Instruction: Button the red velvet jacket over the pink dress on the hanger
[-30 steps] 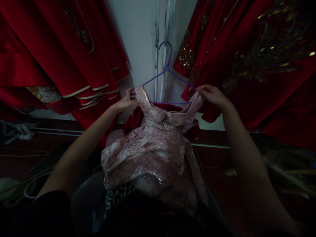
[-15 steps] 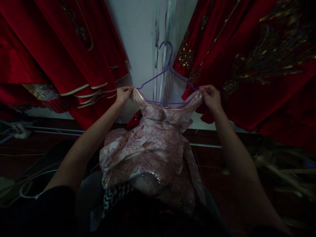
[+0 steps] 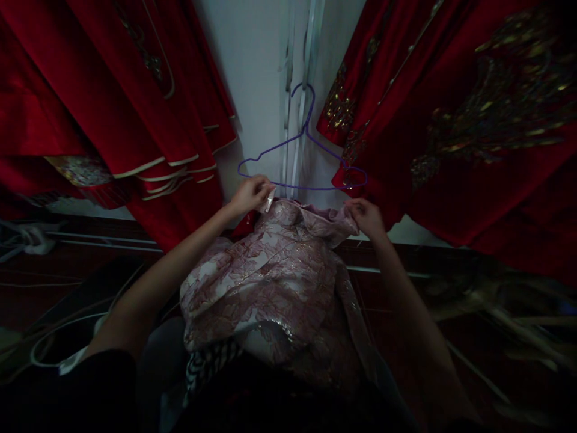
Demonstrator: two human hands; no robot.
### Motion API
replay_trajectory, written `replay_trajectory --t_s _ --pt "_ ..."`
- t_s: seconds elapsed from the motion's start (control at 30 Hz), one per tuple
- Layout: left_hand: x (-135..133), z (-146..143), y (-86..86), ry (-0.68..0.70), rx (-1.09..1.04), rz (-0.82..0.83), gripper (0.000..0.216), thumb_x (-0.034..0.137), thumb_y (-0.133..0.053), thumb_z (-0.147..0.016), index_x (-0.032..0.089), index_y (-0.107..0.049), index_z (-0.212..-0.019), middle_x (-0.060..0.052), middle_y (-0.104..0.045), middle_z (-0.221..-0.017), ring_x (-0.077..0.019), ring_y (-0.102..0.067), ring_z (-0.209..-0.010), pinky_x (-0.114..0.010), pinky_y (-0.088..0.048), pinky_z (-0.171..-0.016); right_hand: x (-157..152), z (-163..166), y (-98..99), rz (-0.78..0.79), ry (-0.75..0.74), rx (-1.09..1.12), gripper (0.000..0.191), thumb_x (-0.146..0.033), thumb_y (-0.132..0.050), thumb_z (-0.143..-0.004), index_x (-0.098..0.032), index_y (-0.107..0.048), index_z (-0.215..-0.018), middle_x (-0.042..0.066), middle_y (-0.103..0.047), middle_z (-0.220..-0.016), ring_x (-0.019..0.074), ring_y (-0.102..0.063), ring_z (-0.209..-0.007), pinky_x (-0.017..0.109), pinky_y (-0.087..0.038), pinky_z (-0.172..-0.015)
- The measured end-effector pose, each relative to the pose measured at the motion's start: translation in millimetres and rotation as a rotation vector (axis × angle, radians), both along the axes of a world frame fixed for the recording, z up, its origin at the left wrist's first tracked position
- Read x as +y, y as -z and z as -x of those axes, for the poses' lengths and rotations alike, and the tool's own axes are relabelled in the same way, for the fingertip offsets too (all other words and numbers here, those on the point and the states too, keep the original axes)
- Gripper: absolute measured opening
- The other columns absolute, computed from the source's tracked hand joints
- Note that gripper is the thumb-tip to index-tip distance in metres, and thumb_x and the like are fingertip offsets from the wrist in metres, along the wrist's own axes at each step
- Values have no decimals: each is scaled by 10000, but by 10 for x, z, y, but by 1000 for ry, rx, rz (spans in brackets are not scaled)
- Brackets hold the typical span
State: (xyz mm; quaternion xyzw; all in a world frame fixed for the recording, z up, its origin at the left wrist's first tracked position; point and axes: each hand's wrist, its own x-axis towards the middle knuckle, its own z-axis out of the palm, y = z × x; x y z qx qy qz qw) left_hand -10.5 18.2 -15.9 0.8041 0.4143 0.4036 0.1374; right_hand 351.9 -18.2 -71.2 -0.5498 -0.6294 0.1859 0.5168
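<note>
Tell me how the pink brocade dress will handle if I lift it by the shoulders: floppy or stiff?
Probably semi-stiff: the pink brocade dress stands in broad, puffed folds rather than collapsing. It likely sags between grips, since the neckline crumples between the left hand and right hand. The shiny weave may be a bit slippery.

**A:** What is the person wearing?

**B:** Very little of it shows in the dim light. Both forearms are bare down to the left hand (image 3: 250, 193) and the right hand (image 3: 367, 216).

**A:** Any sleeves?

**B:** A plain black short sleeve (image 3: 97, 391) covers the left upper arm, and its hem ends above the elbow. The right arm is bare as far as the frame's lower edge.

**A:** And the torso?

**B:** Dark clothing fills the bottom centre. Next to it is a strip of black-and-white patterned cloth (image 3: 210, 361). It is too dark to tell whether that strip belongs to the outfit.
</note>
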Motion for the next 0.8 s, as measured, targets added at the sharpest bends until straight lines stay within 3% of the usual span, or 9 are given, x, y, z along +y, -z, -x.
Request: replay_trajectory --t_s 0.07,0.13,0.2,0.3,0.43,0.63,0.8 --pt "-48 -310 -129 97 114 -138 297 430 -502 -902 177 -653 -864 -85 -663 -927 -217 -585 -931 -381 -438 -903 -89 160 -86 -28 -55 -24 255 -419 -592 -810 -208 -693 -912 64 -734 -962 213 -682 -879 383 -530 -858" --pt "-54 -563 -150 187 231 -234 257 379 -499 -908 182 -664 -897 -102 -647 -1146 -246 -541 -1110 -431 -386 -1012 -173 300 -158 -51 -91 -28 251 -418 -592 -822 -225 -693 -946 48 -729 -966 205 -676 -891 369 -527 -863" --pt "-38 -735 -56 218 336 -274 240 350 -505 -906 179 -673 -895 -100 -577 -1322 -267 -465 -1245 -466 -333 -1075 -246 385 -168 -45 -109 -7 251 -408 -602 -821 -235 -686 -982 42 -724 -938 200 -671 -858 357 -532 -827" --pt "-50 -840 179 177 437 -273 239 339 -511 -904 174 -685 -907 -103 -529 -1395 -280 -453 -1263 -505 -284 -1104 -317 381 -54 -22 -68 72 252 -401 -620 -808 -234 -676 -988 40 -713 -875 197 -662 -805 353 -526 -788" --pt "-231 -750 310 111 423 -289 283 367 -474 -932 184 -689 -948 -99 -577 -1335 -264 -501 -1188 -486 -300 -1073 -305 205 147 -21 52 253 270 -402 -660 -757 -216 -668 -952 33 -690 -809 195 -653 -777 353 -525 -774" --pt "-555 -468 93 179 349 -265 284 402 -462 -947 229 -685 -965 -55 -638 -1260 -228 -538 -1143 -432 -321 -1034 -123 -97 126 -186 442 434 278 -384 -612 -738 -201 -633 -946 50 -681 -858 202 -660 -831 387 -529 -843" --pt "-633 -350 13 153 322 -260 262 402 -473 -942 244 -681 -961 -34 -678 -1185 -214 -562 -1103 -417 -313 -1032 -11 -141 -9 -252 441 398 339 -447 -517 -815 -208 -604 -1040 119 -649 -1126 256 -624 -1086 446 -511 -922"
